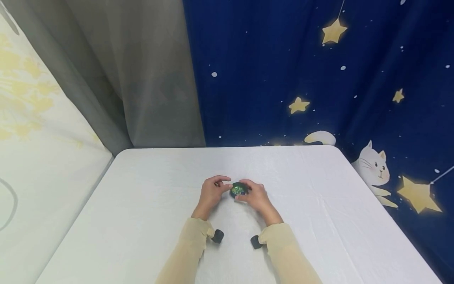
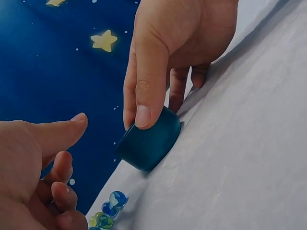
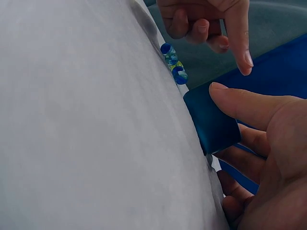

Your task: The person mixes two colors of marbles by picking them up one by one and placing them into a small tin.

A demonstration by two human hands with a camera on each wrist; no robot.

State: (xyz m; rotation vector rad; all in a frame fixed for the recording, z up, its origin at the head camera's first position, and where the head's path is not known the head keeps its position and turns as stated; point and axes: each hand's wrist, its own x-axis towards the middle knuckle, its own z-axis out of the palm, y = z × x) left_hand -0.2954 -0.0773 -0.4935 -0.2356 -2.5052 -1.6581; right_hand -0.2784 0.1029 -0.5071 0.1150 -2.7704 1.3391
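A small round dark teal cup (image 1: 237, 191) stands on the white table, with glossy green shapes showing inside it. My right hand (image 1: 258, 195) grips it from the right; in the right wrist view the thumb presses the near side of the cup (image 3: 212, 122), with fingers on the opposite side. To the left of the cup, my left hand (image 1: 211, 193) has its thumb stretched toward the rim and its other fingers loosely bent; nothing shows in its grasp. Beside that hand, several blue and green glass marbles (image 2: 115, 203) lie on the table, mostly hidden behind it in the head view.
The white cloth-covered table (image 1: 142, 189) has rounded far corners. Behind it hang a grey curtain (image 1: 159, 79) and a dark blue curtain (image 1: 255, 71) with stars and a cat. Black wrist devices (image 1: 218, 236) sit at both sleeves.
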